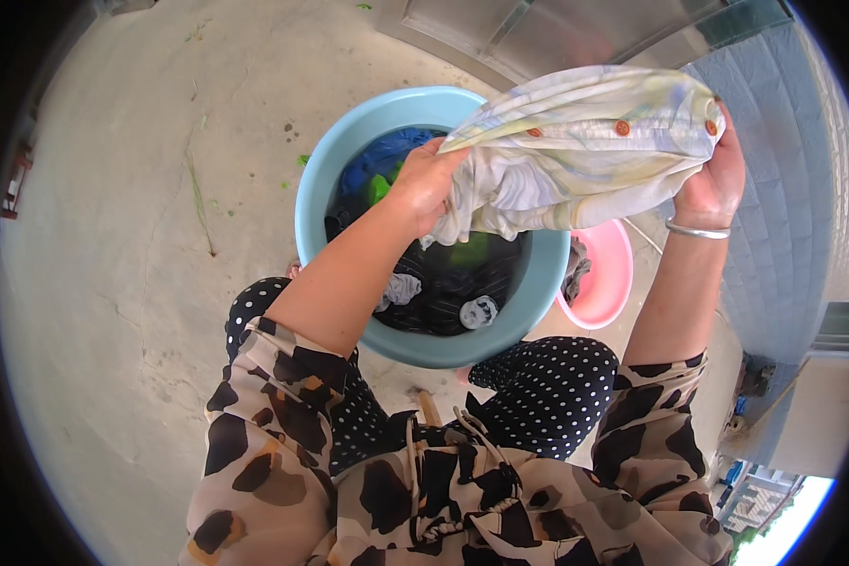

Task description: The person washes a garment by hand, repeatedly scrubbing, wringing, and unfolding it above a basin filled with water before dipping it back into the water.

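Note:
A pale patterned garment [573, 163] with orange-brown buttons is stretched between my two hands. My left hand [428, 184] grips its gathered end above the light-blue plastic basin [325, 205]. At the other end, my right hand [714, 173] holds the fabric out beyond the basin's right rim, with some fingers hidden behind it. Dark water and clothes fill the basin below: a blue cloth [389, 152], a bright green item [378, 189], black fabric [431, 290] and a greyish-white cloth [401, 291]. A whitish round object [478, 312], unclear in kind, sits near the basin's front.
A pink basin [608, 283] holding a grey-brown cloth [575, 272] stands just right of the blue one. Concrete floor [113, 283] stretches left, with grass scraps on it. A metal door [509, 32] is behind; a grey-blue tiled surface [771, 156] lies right.

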The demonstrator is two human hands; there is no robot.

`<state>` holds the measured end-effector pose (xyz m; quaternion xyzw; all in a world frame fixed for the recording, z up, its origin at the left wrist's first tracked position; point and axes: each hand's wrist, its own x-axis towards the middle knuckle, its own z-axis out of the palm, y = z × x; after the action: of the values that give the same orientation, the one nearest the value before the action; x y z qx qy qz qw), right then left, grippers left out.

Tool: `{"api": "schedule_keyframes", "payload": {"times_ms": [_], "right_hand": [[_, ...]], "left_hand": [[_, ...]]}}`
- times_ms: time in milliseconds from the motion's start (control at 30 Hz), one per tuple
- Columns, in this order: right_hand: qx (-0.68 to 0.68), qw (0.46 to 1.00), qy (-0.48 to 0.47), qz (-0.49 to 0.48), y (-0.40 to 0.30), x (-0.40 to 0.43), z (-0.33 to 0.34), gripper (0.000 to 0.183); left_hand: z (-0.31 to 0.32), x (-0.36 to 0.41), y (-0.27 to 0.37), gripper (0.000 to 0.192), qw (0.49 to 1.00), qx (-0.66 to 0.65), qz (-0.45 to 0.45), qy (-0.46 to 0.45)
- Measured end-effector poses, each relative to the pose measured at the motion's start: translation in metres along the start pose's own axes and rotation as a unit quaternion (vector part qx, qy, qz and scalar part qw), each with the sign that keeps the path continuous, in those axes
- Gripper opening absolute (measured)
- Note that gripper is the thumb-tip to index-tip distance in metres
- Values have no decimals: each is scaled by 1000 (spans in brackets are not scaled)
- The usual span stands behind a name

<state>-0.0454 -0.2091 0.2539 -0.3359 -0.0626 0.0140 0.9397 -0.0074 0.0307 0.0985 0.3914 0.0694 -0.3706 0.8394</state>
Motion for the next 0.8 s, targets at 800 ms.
{"api": "schedule_keyframes", "payload": {"times_ms": [800], "right_hand": [[-48, 973, 224, -31, 123, -3, -103, 26]], "left_hand": [[7, 15, -15, 55, 983, -158, -37, -83]]}}
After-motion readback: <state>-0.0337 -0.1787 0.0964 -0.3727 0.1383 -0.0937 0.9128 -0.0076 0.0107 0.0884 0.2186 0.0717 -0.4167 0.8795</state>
